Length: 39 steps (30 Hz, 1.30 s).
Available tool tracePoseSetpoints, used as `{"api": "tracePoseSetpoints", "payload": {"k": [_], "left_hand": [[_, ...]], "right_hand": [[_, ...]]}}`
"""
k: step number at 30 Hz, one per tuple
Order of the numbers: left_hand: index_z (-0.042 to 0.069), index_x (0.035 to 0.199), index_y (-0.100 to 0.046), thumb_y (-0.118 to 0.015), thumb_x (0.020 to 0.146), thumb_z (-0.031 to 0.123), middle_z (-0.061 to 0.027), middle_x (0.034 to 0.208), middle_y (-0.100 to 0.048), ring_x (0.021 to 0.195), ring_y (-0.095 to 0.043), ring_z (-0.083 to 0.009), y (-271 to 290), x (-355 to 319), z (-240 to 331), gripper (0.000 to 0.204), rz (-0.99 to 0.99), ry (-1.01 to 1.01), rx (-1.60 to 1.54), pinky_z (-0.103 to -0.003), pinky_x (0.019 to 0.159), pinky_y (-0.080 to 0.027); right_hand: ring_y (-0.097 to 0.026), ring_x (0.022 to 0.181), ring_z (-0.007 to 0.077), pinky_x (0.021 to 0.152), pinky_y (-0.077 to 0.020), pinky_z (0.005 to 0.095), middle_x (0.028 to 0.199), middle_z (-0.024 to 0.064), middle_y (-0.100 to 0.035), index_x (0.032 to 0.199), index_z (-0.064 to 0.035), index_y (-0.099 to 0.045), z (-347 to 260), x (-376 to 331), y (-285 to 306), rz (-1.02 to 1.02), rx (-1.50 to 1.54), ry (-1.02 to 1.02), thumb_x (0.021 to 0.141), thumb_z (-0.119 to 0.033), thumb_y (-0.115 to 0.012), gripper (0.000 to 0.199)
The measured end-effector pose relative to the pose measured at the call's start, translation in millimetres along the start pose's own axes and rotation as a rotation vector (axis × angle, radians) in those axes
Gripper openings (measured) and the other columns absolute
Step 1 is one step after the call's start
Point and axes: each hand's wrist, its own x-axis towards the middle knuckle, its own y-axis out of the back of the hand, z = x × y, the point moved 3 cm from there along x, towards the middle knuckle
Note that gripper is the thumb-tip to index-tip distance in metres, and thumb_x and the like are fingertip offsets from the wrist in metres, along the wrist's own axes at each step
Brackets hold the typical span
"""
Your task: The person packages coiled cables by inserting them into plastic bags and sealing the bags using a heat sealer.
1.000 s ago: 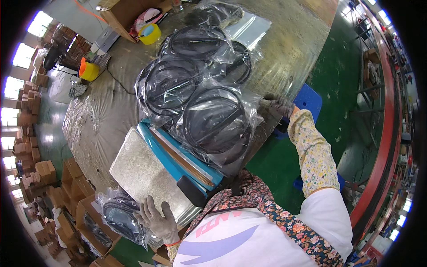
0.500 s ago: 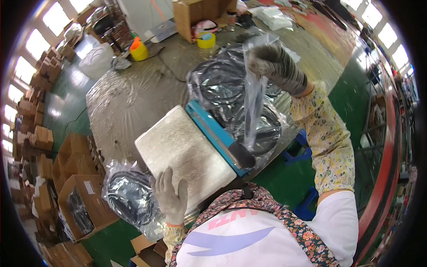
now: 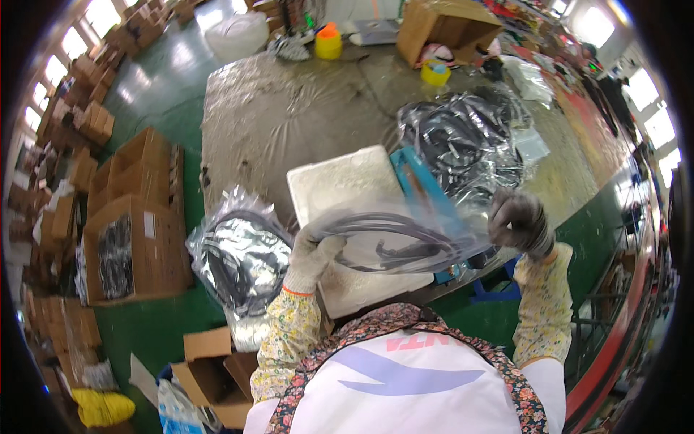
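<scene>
Both my gloved hands hold one clear plastic bag with coiled black cables [image 3: 397, 242] in it, stretched flat in front of my chest. My left hand [image 3: 312, 254] grips the bag's left end and my right hand [image 3: 520, 220] grips its right end. Under the bag lies a white foam slab [image 3: 343, 184] with a blue bar-shaped sealer [image 3: 419, 184] along its right side, at the near edge of the plastic-covered table [image 3: 289, 108].
A heap of bagged black cables [image 3: 463, 137] lies on the table's right side. More bagged cables [image 3: 238, 257] sit to my left, beside open cardboard boxes [image 3: 134, 239]. Yellow tape rolls [image 3: 436, 72] and a brown box [image 3: 441, 29] stand at the far edge.
My right hand brought a bagged cable down from the heap to my chest. My left hand rose from the low bag at my side and took hold of its other end.
</scene>
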Motion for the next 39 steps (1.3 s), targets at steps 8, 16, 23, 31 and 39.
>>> {"api": "tracePoseSetpoints", "payload": {"k": [8, 16, 23, 31, 39], "left_hand": [[-0.005, 0.105, -0.06, -0.059, 0.093, 0.017, -0.0191, 0.103, -0.066, 0.094, -0.066, -0.0285, -12, -24, 1, 0.025, 0.298, -0.395, -0.185, -0.041, 0.09, -0.052], [0.003, 0.092, -0.072, -0.066, 0.082, 0.019, -0.0041, 0.074, -0.067, 0.068, -0.062, -0.0113, -80, 109, 40, 0.02, -0.103, 0.076, 0.68, -0.026, 0.065, -0.049], [0.007, 0.093, -0.073, -0.06, 0.089, 0.025, -0.0103, 0.076, -0.068, 0.072, -0.064, -0.0196, -91, 170, -139, 0.022, -0.158, 0.379, 1.097, -0.03, 0.069, -0.049], [0.007, 0.102, -0.068, -0.055, 0.09, 0.04, -0.0172, 0.093, -0.069, 0.093, -0.066, -0.0308, -93, 179, -126, 0.037, -0.088, 0.458, 1.25, -0.042, 0.083, -0.049], [0.009, 0.111, -0.067, -0.05, 0.091, 0.044, -0.0163, 0.103, -0.068, 0.1, -0.064, -0.0338, -86, 187, -138, 0.043, -0.147, 0.576, 1.109, -0.044, 0.088, -0.048]], "right_hand": [[-0.056, 0.062, 0.0217, 0.053, -0.0399, 0.0361, 0.072, -0.0017, -0.058, 0.076, -0.0143, -0.061, -48, -34, -41, -0.026, -0.697, 0.246, 0.058, -0.037, -0.086, 0.039], [-0.066, 0.072, 0.0243, 0.061, -0.0525, 0.0335, 0.082, 0.0072, -0.067, 0.079, -0.0073, -0.064, 3, -121, -121, 0.261, -0.148, -0.525, 0.073, -0.021, -0.082, 0.024], [-0.058, 0.067, 0.0106, 0.061, -0.0472, 0.029, 0.071, 0.003, -0.063, 0.091, -0.0033, -0.067, 133, -200, -169, 0.487, 0.085, -0.884, 0.09, -0.022, -0.068, 0.018], [-0.051, 0.124, 0.0257, 0.102, -0.0426, 0.038, 0.14, 0.013, -0.045, 0.14, -0.0056, -0.04, 162, -189, -97, 0.657, 0.615, -0.97, 0.1, -0.024, -0.046, 0.045], [-0.031, 0.139, 0.0318, 0.112, -0.0253, 0.0482, 0.15, 0.0179, -0.033, 0.147, -0.0015, -0.029, 113, -117, -119, -0.216, -0.763, -0.58, 0.083, -0.028, -0.06, 0.076]]}}
